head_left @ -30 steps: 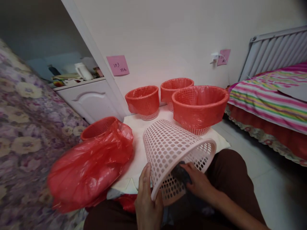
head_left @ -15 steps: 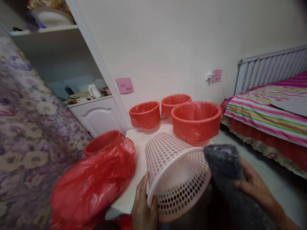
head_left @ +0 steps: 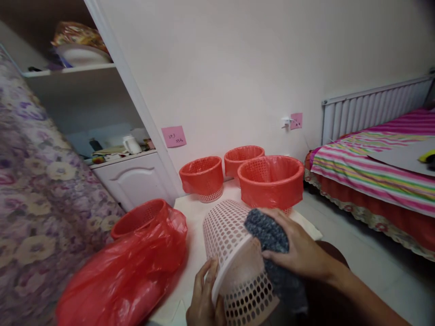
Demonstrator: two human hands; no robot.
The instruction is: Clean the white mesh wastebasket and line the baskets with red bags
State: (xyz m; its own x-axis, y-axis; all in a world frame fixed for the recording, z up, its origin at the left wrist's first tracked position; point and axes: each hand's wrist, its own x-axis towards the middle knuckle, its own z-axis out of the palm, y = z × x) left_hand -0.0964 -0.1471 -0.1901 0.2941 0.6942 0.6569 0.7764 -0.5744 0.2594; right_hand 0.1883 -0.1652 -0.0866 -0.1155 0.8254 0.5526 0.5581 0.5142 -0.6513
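A pale pink perforated plastic basket (head_left: 226, 226) lies tilted on its side, its mouth facing me. My left hand (head_left: 205, 294) grips the rim at the lower left, thumb inside and fingers outside. In my right hand (head_left: 299, 246) is a dark grey cloth (head_left: 267, 231), pressed against the basket's upper right rim and side. Part of the cloth hangs down over the opening and hides the right of the rim. Just left of the basket lies a loose red plastic bag (head_left: 132, 271).
Several red-lined baskets stand around the pale tabletop (head_left: 193, 217): one at the left (head_left: 139, 217), one at the back (head_left: 202, 179), a larger one (head_left: 270, 181) at the right. A striped bed (head_left: 384, 158) is at the right, a floral curtain (head_left: 50, 203) at the left.
My right hand has moved left with the cloth, from beside the basket's rim onto its upper right side. My left hand keeps its hold on the rim. The view has tilted up slightly.
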